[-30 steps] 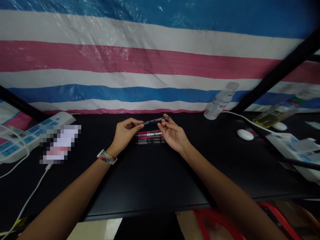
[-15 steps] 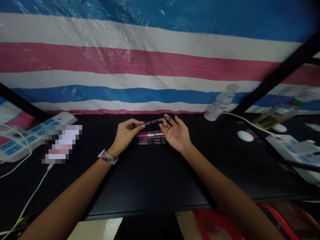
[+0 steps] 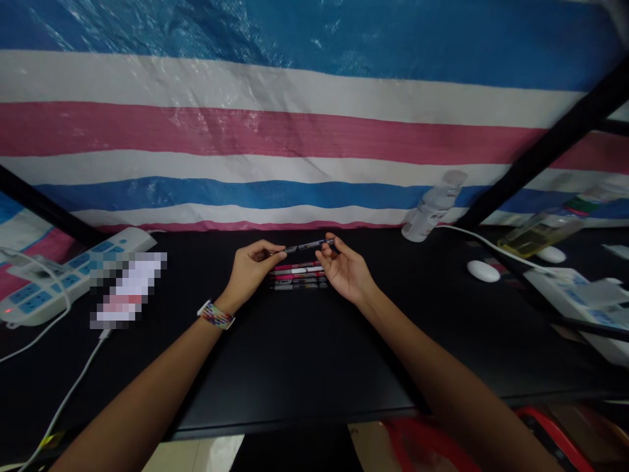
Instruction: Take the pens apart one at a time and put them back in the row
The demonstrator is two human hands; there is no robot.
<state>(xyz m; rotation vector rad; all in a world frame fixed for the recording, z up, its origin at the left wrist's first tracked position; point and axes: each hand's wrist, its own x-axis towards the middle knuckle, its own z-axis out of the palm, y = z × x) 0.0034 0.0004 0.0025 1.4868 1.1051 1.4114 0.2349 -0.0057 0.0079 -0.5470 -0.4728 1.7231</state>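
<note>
While pinching one end of a dark pen (image 3: 308, 245) between the fingers of the left hand (image 3: 249, 267), touches the other end with the half-curled fingers of the right hand (image 3: 348, 272); cannot tell how firmly. Holds it just beyond a row of pens (image 3: 297, 270) on the black worktop (image 3: 295, 360), between a power strip (image 3: 128, 241) and a bottle (image 3: 431, 211).

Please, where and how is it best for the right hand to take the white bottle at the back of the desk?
I would wrap the right hand around the middle of the white bottle, coming from the front left. It stands on its base, with the striped sheet behind and a cable beside its right.
</note>
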